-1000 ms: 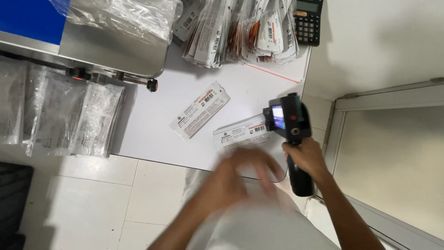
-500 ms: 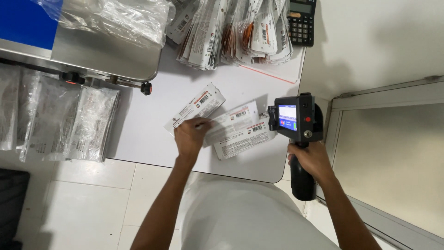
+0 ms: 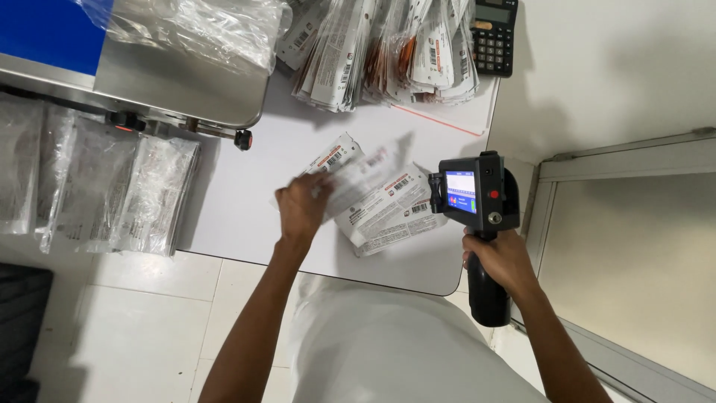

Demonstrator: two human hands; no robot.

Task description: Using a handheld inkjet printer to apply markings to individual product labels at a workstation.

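packets half sorted on the bench, printer gripped and waiting

your left hand pinches a blurred white packet just left of the handheld printer; your right hand is clenched around the printer's black handle, screen up. two more flat packets lie on the bench, touching one another beside the printer. behind the printer, a heap of packets looks not yet handled, so i'd judge most work remains.

Flat white packets lie near you at centre; more are heaped far; the blue screen faces you right.
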